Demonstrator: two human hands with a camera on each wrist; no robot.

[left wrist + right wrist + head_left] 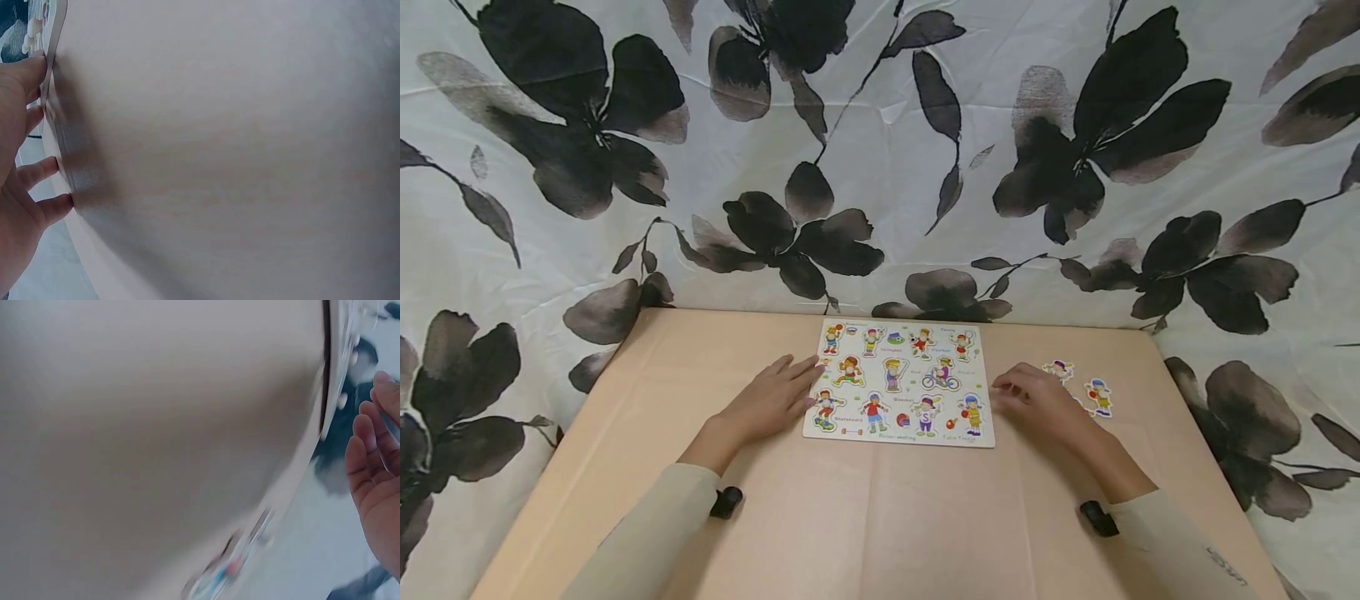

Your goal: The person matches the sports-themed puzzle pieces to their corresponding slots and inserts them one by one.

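Note:
A white puzzle board (880, 400) with colourful cartoon sports figures lies flat at the middle of the table. My left hand (778, 392) touches its left edge, fingers spread and nearly straight. In the left wrist view the thumb of the left hand (19, 81) is at the board's side (55, 37), with other fingertips on the tabletop. Just off the board's right edge hovers my right hand (1037, 400), its fingers loosely bent. The right wrist view shows no piece in the right hand (375, 450), held above the table beside the board (334, 356).
Loose figure pieces lie right of the board: one figure piece (1099, 397) in a blue cap, another piece (1060, 369) partly behind the right hand. A flowered cloth (880, 167) hangs behind the peach-coloured table (925, 517). Small black devices (726, 502) are worn at both wrists.

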